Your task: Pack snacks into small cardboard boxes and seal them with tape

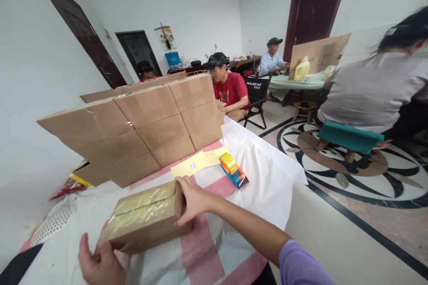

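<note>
A closed cardboard box lies on the table with shiny clear tape over its top seam. My right hand grips its right end, thumb low on the near side and fingers over the top edge. Close by the box's left end is my left hand, its fingers spread and one pointing up. I cannot tell whether its thumb presses on the box corner. Beyond my right hand, an orange and blue tape dispenser with a yellow roll rests on the cloth, beside a yellow sheet of paper.
A wall of stacked cardboard boxes stands across the table's far side. A white perforated object sits at the left. Across the boxes is a person in red; another person in grey sits at right. The table's right edge drops to floor.
</note>
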`<action>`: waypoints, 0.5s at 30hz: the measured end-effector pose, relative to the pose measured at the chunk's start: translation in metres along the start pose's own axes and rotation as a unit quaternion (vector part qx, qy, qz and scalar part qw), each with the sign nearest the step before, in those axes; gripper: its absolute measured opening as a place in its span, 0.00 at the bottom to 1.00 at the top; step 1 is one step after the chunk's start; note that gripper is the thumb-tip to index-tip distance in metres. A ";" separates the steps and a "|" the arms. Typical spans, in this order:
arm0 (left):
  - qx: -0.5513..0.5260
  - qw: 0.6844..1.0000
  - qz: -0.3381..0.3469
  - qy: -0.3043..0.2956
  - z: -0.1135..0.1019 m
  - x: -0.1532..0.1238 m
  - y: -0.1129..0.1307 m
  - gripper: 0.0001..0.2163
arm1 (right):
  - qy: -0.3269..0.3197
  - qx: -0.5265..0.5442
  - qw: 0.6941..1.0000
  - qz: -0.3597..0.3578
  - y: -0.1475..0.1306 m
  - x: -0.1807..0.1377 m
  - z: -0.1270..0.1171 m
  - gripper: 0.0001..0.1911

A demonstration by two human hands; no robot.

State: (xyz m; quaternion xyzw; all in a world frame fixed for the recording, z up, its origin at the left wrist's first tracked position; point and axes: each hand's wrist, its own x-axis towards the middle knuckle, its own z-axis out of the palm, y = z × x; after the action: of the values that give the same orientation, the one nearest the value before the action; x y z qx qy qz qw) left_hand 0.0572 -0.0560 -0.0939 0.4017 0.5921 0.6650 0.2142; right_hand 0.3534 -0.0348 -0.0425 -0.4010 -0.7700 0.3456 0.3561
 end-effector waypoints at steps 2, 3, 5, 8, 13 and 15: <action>0.029 0.999 -0.027 0.021 0.001 -0.001 0.001 0.38 | 0.033 0.010 0.999 -0.004 0.000 -0.009 -0.007 0.73; 0.045 0.998 -0.033 0.028 0.003 -0.003 -0.001 0.38 | 0.047 0.020 0.999 -0.006 -0.001 -0.017 -0.013 0.71; 0.059 0.997 -0.044 0.029 0.010 -0.008 -0.006 0.40 | 0.080 0.049 0.996 -0.002 -0.005 -0.037 -0.030 0.68; 0.033 0.994 -0.100 -0.037 0.026 -0.017 -0.014 0.42 | 0.155 0.093 0.983 0.020 -0.016 -0.076 -0.070 0.65; 0.005 0.967 -0.138 -0.212 0.047 -0.025 -0.018 0.36 | 0.367 0.052 0.929 0.023 -0.034 -0.133 -0.153 0.54; 0.025 0.962 -0.139 -0.235 0.049 -0.025 -0.018 0.35 | 0.450 -0.032 0.892 0.028 -0.033 -0.141 -0.186 0.53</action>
State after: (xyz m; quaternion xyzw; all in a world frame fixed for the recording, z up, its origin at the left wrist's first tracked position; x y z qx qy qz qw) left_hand 0.1069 -0.0406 -0.1193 0.4656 0.5915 0.5003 0.4278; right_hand 0.5548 -0.1247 0.0409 -0.5465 -0.5261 0.1130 0.6417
